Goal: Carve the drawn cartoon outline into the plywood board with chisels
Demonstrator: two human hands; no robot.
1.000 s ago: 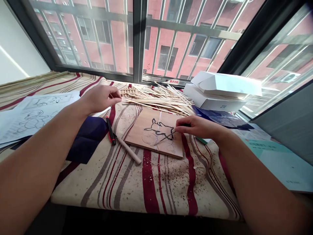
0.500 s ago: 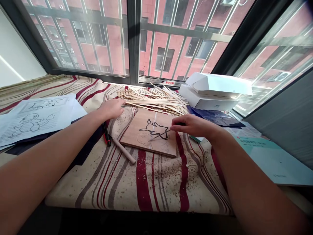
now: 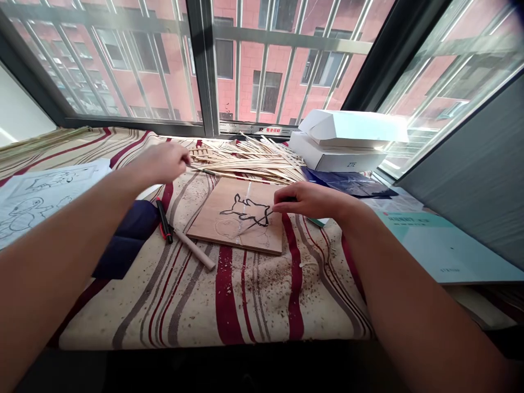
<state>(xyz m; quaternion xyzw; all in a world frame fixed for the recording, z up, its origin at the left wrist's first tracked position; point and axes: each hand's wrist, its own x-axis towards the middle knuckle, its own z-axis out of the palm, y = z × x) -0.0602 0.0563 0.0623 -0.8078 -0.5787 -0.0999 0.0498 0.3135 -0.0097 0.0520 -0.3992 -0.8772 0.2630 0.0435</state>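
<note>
My right hand (image 3: 313, 201) is closed in a pinch over the right side of a wooden board (image 3: 200, 226). A thin dark line runs from its fingertips down-left across the board; whether it is a held tool or a shadow I cannot make out. On the board is a thick black animal-like outline (image 3: 236, 204), with fainter pencil lines below it. My left hand (image 3: 161, 162) is raised beyond the board's left corner, fingers closed. At its fingertips is a slim, greenish-dark stick-like tool (image 3: 203, 170), pointing right toward the wooden strips (image 3: 249, 166).
Left of the board lie a red-and-black pen (image 3: 164, 221) and a pale round stick (image 3: 194, 250). Line drawings on paper (image 3: 24, 207) and dark blue sheets (image 3: 123, 248) are farther left. A white box (image 3: 335, 155) and a pale green book (image 3: 442, 245) stand right. Crumbs dot the striped cloth (image 3: 262, 300).
My left hand has lifted and moved left, away from the board's far corner; the slim tool now shows at its fingertips. My right hand keeps its place over the board. The view shifted slightly.
</note>
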